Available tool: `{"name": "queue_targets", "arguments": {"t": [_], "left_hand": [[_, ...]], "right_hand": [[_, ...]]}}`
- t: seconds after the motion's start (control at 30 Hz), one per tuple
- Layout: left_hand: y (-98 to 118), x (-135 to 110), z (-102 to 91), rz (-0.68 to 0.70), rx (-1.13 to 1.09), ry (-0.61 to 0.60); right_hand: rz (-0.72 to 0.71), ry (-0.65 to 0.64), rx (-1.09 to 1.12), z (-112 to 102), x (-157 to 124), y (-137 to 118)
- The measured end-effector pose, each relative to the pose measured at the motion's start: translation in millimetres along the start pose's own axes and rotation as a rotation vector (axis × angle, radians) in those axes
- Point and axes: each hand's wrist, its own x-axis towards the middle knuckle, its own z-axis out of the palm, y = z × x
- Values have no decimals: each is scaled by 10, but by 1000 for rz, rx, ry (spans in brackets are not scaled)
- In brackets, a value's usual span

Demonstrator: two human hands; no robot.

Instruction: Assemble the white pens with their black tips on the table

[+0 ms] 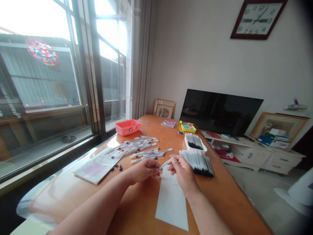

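My left hand (146, 171) and my right hand (181, 170) are both closed in a pinch on a slim white pen (165, 164), one at each end. The pen slants up to the right, and my fingers hide its tips. Under it lies a long sheet of paper (171, 202). Beyond my left hand is a loose heap of similar pens (146, 152), many with black ends. Close to my right hand, pens lie in a neat stack (197, 160) with black ends toward me. Behind that, a white box (204, 148) holds more pens.
Small black pieces (120, 167) lie by a paper booklet (97, 168) on the left. A pink basket (128, 128), a colourful booklet (168, 123) and a yellow box (187, 127) stand farther back on the wooden table (220, 199). Windows border the left side.
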Motion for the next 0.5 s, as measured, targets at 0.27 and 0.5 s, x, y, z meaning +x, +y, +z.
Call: {"name": "queue_targets", "arguments": {"t": [0.27,0.5], "left_hand": [[-37,-31,-359,8,200,378],[-82,-276,-915,-258,838,825]], "right_hand": [[28,67,8,-43,5,-18],[40,98,3,-55,-2,-25]]}}
